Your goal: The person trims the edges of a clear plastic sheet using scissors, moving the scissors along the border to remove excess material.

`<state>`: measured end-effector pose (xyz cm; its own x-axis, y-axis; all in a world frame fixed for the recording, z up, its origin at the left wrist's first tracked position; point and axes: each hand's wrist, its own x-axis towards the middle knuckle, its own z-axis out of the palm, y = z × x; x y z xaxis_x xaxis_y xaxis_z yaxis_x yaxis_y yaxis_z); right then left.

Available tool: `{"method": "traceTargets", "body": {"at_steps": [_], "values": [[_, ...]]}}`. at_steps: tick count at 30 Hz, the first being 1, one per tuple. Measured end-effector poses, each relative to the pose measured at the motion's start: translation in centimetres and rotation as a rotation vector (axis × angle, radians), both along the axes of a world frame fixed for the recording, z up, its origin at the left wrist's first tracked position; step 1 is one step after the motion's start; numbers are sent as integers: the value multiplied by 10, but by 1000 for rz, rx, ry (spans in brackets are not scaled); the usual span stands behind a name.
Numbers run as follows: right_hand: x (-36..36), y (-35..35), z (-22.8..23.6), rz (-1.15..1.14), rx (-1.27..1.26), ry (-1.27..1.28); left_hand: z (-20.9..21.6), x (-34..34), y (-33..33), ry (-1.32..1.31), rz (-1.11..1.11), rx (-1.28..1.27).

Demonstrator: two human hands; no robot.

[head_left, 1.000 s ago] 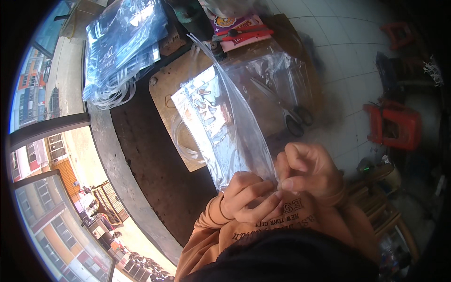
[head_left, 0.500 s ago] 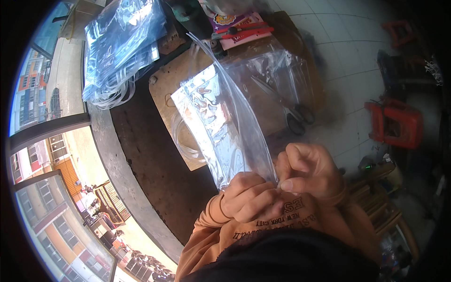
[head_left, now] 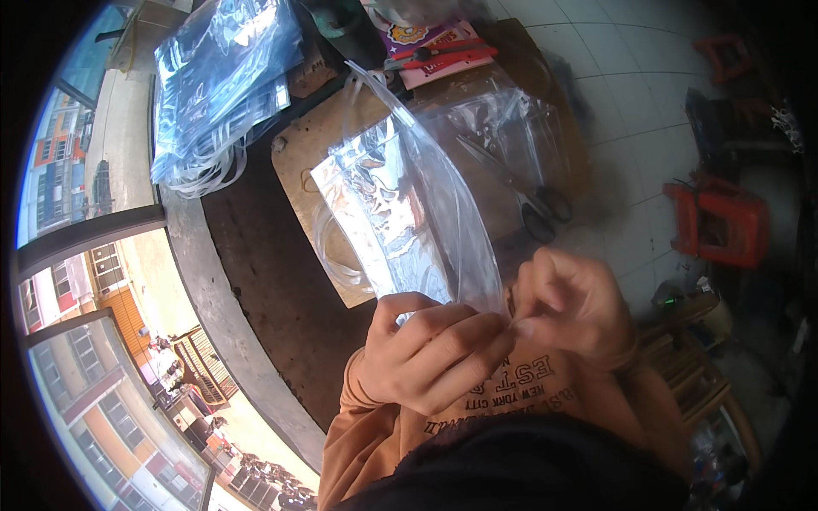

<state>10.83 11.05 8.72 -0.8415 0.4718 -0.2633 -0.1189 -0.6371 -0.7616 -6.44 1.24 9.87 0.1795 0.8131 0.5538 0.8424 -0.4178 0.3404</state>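
A clear plastic pouch [head_left: 400, 221] stretches up and away from my hands, shiny with glare. My left hand [head_left: 434, 349] is closed around its near end, fingers folded over the plastic. Close beside it, my right hand [head_left: 575, 302] is curled, thumb and forefinger pinched together at the pouch's near right corner. Whatever lies in that pinch is too small to make out. Beyond the pouch, scissors [head_left: 535, 209] with dark handles rest on more clear plastic sheeting [head_left: 503, 128].
At the far left lies a pile of clear plastic pouches [head_left: 226, 77] with looped translucent strips [head_left: 209, 166]. A red-handled cutting tool [head_left: 439, 54] sits on a pink and purple packet [head_left: 426, 72]. A wooden board [head_left: 294, 162] lies under the pouch. Red stools [head_left: 720, 221] stand on the tiled floor at right.
My left hand has shifted a little left and up, its fingers now stretched further across the pouch's near end. The right hand has moved slightly right. The pouch has tilted slightly.
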Motion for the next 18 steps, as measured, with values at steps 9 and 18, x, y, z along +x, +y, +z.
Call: {"method": "traceTargets", "body": {"at_steps": [9, 18], "values": [[1, -2, 10, -14, 54, -53, -15, 5, -9, 257, 76, 66], [4, -2, 10, -3, 39, -86, -15, 15, -32, 156, 237, 6]]}}
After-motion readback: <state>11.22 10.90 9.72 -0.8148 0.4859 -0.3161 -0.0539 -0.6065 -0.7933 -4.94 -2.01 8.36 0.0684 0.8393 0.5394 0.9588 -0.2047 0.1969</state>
